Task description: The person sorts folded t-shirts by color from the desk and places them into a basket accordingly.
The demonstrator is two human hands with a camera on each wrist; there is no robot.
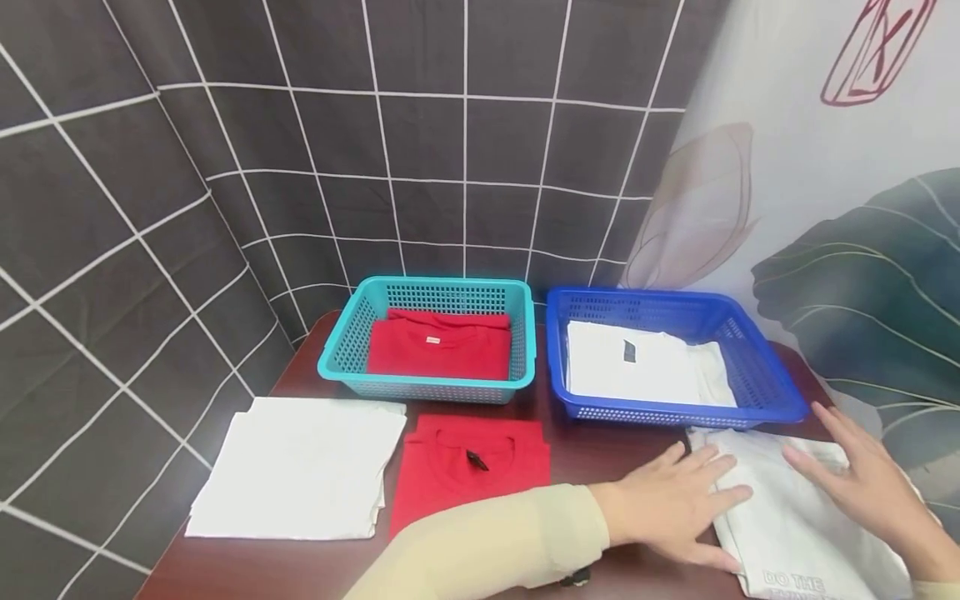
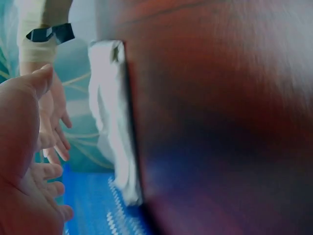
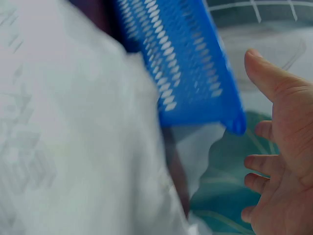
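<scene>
A folded white T-shirt (image 1: 787, 521) with grey lettering lies on the table at the right front. My left hand (image 1: 678, 504), fingers spread, is at its left edge. Over its right side hovers my right hand (image 1: 870, 479), fingers stretched out and thumb apart. In the left wrist view, the left hand (image 2: 19, 161) has relaxed fingers and holds nothing, beside the shirt's folded edge (image 2: 113, 122). The right wrist view has the right hand (image 3: 288, 156) apart from the blurred white shirt (image 3: 83, 132), its palm holding nothing.
Behind the shirt stands a blue basket (image 1: 675, 412) with folded white clothing inside. Left of it, a turquoise basket (image 1: 435, 388) holds folded red clothing. A folded red shirt (image 1: 468, 471) and a white folded stack (image 1: 300, 467) lie on the brown table (image 1: 592, 446).
</scene>
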